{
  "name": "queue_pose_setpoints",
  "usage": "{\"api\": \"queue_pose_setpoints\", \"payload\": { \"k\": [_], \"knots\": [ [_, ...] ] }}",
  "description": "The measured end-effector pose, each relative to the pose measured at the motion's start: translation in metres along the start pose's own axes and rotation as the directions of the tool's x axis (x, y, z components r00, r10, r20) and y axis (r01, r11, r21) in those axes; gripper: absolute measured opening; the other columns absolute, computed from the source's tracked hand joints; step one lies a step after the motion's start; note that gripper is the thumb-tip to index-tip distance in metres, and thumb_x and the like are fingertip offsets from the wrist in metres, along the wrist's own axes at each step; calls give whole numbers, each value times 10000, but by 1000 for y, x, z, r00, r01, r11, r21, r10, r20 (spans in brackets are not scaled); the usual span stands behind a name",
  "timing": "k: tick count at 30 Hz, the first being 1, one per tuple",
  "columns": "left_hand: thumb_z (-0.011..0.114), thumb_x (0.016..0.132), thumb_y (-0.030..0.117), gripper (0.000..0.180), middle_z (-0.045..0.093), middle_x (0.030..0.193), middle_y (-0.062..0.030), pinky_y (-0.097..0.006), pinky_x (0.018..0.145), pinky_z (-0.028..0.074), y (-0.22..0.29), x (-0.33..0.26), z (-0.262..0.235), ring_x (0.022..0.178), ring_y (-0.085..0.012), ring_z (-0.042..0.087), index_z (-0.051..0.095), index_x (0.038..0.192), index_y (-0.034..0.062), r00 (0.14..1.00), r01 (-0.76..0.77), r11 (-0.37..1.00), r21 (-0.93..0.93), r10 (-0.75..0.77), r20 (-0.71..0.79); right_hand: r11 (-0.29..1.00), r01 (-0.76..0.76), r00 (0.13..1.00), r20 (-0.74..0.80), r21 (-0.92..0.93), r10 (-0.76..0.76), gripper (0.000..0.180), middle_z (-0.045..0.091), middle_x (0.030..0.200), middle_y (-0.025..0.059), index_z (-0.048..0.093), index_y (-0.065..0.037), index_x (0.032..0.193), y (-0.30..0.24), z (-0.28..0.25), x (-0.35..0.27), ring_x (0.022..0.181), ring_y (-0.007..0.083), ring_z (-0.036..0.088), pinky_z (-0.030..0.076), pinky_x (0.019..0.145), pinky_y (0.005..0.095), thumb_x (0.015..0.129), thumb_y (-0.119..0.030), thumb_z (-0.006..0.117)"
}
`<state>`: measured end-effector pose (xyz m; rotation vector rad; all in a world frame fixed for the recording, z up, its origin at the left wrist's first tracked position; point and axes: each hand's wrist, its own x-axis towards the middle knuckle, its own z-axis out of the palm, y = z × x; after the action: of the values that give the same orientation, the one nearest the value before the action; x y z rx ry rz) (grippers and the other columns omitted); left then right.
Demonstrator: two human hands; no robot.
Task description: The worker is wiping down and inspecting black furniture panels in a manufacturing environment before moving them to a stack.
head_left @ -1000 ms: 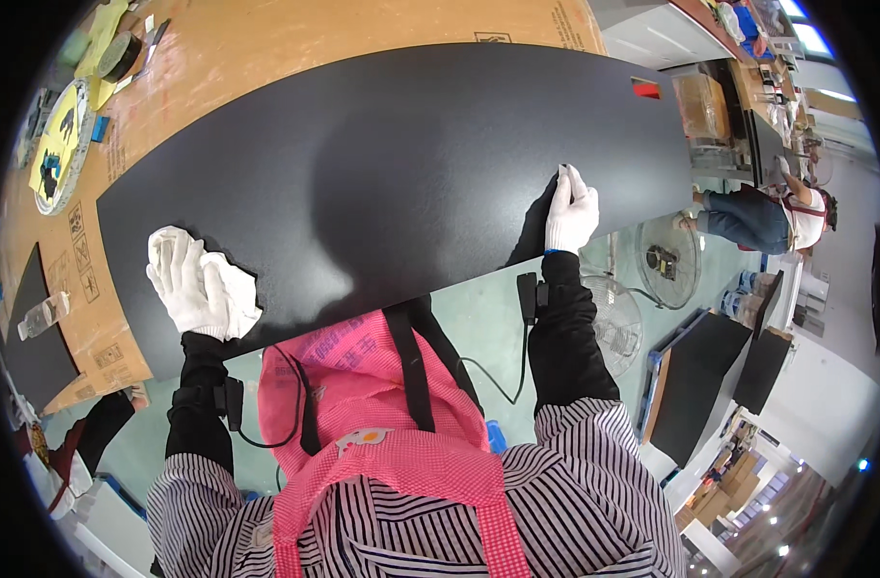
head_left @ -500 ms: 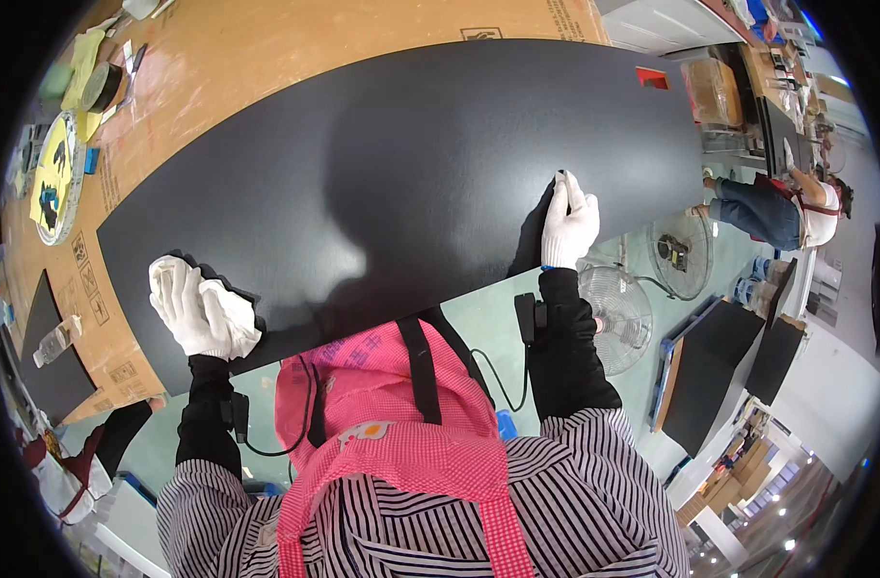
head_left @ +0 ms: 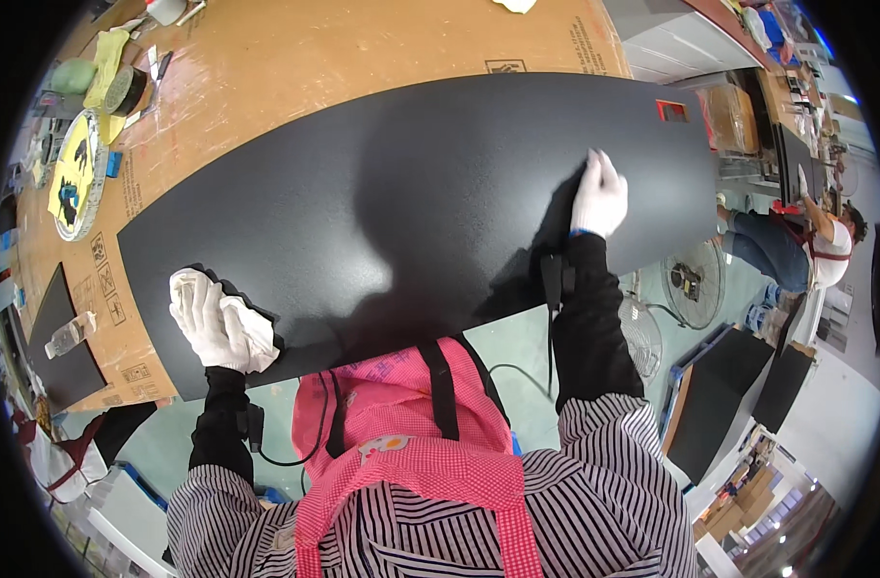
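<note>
One white-gloved left hand (head_left: pixel 209 323) lies on a crumpled white cloth (head_left: pixel 253 332), whether its fingers clamp it I cannot tell, and the white-gloved right hand (head_left: pixel 602 196) has its fingertips together, both over a long, flat, matte-black panel (head_left: pixel 459 173) lying on a brown cardboard-covered table (head_left: pixel 363 67)

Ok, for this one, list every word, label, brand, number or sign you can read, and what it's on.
None reads clearly enough to quote.
Large matte-black flat panel: no lettering I can make out.
Brown cardboard sheet beneath it: boxed black pictograms at left; lettering near its far right edge, too small to read.
Pink checked fabric apron: purple lettering, too small and creased to read reliably.
</note>
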<state>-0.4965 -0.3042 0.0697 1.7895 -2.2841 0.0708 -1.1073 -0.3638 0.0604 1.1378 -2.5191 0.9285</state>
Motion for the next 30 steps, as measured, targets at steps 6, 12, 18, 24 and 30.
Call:
{"api": "queue_pose_setpoints", "payload": {
  "k": [6, 12, 18, 24, 30],
  "knots": [
    [568, 961, 173, 410, 569, 1517, -135, -588, 1260, 176, 1, 1, 0, 1506, -369, 391, 642, 1353, 77, 1000, 5, 1000, 3, -5, 7, 989, 146, 978, 148, 25, -148, 250, 664, 809, 116, 822, -213, 1109, -77, 49, 5, 760, 310, 680, 550, 713, 433, 931, -350, 711],
    [563, 962, 174, 407, 576, 1507, -147, -588, 1258, 184, 1, 2, -2, 1502, -373, 396, 649, 1345, 66, 1000, -9, 1000, -17, 9, -20, 988, 148, 971, 183, 50, -155, 256, 651, 801, 106, 825, -198, 1113, -80, 48, 1, 748, 299, 667, 542, 703, 424, 935, -342, 710],
    [567, 962, 192, 420, 569, 1511, -154, -587, 1257, 186, 2, 3, -1, 1500, -376, 399, 645, 1355, 65, 1000, -13, 1000, 0, 13, -18, 985, 171, 974, 144, 38, -174, 250, 637, 774, 109, 825, -186, 1106, -77, 50, 2, 711, 304, 655, 532, 668, 421, 931, -332, 724],
    [586, 932, 192, 412, 596, 1467, -160, -611, 1234, 204, 1, 4, -3, 1464, -406, 425, 649, 1317, 58, 999, -28, 999, -26, 27, -47, 978, 196, 968, 144, 73, -205, 227, 638, 771, 117, 826, -179, 1092, -76, 51, 3, 690, 301, 658, 534, 649, 421, 924, -304, 739],
    [576, 944, 176, 413, 592, 1472, -166, -586, 1245, 210, 5, 4, -5, 1478, -397, 418, 651, 1328, 45, 999, -28, 999, -35, 27, -37, 937, 324, 921, 183, 131, -344, 256, 672, 818, 147, 820, -155, 1073, -76, 43, 5, 771, 323, 688, 548, 718, 427, 951, -348, 704]
  ]
}}
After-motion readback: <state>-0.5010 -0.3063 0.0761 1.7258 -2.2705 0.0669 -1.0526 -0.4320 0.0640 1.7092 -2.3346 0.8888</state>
